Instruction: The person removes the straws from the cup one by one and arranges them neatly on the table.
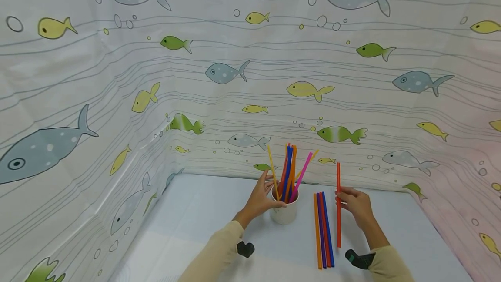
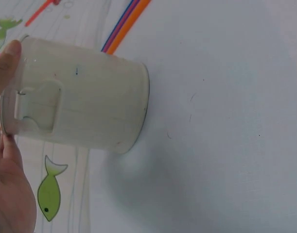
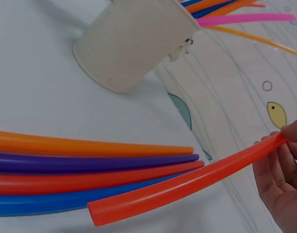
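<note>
A white cup stands upright near the table's back edge, filled with colourful straws. Around its upper part, the left hand holds it with thumb at the front and fingers behind; the left wrist view shows the cup's side sideways. To the right, the right hand pinches a red-orange straw by its middle part, its lower end pointing toward the person. Between cup and right hand, several straws lie side by side: orange, purple, red and blue.
The white tabletop meets a fish-patterned sheet that rises at the back and on both sides. A pink straw and a thin yellow one lean out of the cup toward the right.
</note>
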Motion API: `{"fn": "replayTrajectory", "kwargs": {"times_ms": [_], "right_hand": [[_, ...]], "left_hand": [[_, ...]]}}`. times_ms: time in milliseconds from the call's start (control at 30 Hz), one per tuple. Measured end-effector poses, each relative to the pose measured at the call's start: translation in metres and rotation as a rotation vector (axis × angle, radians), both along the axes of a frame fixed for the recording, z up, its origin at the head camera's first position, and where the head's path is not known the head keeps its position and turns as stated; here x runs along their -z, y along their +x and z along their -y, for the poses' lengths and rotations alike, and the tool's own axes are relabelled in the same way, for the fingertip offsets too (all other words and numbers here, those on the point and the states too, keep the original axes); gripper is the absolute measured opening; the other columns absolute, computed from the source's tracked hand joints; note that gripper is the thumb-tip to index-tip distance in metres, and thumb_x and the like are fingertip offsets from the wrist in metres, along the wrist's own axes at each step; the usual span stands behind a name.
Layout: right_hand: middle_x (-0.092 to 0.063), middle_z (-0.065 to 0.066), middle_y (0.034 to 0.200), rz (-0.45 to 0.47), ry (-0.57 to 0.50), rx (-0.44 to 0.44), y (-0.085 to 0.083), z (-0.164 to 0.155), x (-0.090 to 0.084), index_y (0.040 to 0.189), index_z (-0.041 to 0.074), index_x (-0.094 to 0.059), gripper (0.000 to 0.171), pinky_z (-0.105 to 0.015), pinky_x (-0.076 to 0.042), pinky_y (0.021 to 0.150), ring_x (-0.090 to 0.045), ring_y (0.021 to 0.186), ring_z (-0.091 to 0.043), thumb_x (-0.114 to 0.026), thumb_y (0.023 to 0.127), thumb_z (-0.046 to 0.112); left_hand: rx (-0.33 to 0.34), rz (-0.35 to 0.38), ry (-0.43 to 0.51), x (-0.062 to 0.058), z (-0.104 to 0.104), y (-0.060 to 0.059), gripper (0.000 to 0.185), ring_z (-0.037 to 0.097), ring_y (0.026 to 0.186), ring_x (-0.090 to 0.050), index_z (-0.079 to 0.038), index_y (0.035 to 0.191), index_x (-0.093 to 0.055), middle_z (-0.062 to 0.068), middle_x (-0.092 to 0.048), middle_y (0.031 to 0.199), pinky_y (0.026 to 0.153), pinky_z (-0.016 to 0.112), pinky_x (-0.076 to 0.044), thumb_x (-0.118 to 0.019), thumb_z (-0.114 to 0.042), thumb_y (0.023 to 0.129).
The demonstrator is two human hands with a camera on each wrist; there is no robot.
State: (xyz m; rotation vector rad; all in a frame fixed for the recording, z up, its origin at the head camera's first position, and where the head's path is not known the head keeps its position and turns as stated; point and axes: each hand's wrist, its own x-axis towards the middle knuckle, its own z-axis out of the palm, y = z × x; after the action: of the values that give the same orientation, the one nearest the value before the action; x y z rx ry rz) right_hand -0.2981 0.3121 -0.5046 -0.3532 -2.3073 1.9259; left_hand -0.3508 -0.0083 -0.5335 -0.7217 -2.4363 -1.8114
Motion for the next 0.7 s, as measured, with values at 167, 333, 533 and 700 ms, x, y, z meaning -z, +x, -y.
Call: {"fn": "replayTrajectory", "kwargs": {"times_ms": [167,333,533,700], "right_hand": [[-0.066,-0.016,0.114,0.055,-0.004,-0.035,-0.001,-0.004,0.014,0.132,-0.009,-0.052,0.042,-0.026,-0.058,0.076,-0.066,0.089,-0.014,-0.059,0.097,0.014],[-0.061,-0.025,0.12,0.089,0.018,-0.051,0.0,-0.006,0.025,0.131,-0.01,-0.052,0.044,-0.029,-0.058,0.078,-0.065,0.091,-0.017,-0.059,0.096,0.015],[-0.063,-0.024,0.115,0.114,0.107,-0.063,0.003,-0.008,0.039,0.128,-0.012,-0.054,0.043,-0.031,-0.059,0.076,-0.065,0.089,-0.018,-0.061,0.095,0.015],[-0.067,-0.02,0.106,0.109,0.151,-0.049,0.006,-0.007,0.05,0.124,-0.012,-0.057,0.04,-0.032,-0.059,0.072,-0.066,0.083,-0.019,-0.063,0.094,0.014]], "left_hand": [[0.004,-0.006,0.004,-0.001,0.0,0.001,0.119,0.021,0.133,-0.044,-0.018,0.157,-0.006,0.006,-0.037,0.145,0.108,0.034,-0.038,-0.089,-0.018,0.071],[-0.005,-0.004,-0.003,-0.001,0.001,0.001,0.119,0.022,0.134,-0.044,-0.023,0.157,-0.006,0.005,-0.038,0.144,0.108,0.034,-0.038,-0.089,-0.019,0.071],[-0.009,-0.003,0.001,-0.003,0.0,0.002,0.118,0.024,0.133,-0.044,-0.021,0.157,-0.007,0.006,-0.038,0.144,0.108,0.036,-0.038,-0.088,-0.019,0.072],[-0.004,0.006,0.011,-0.003,0.0,0.003,0.117,0.022,0.133,-0.045,-0.021,0.157,-0.007,0.007,-0.037,0.144,0.108,0.036,-0.038,-0.087,-0.016,0.072]]}}
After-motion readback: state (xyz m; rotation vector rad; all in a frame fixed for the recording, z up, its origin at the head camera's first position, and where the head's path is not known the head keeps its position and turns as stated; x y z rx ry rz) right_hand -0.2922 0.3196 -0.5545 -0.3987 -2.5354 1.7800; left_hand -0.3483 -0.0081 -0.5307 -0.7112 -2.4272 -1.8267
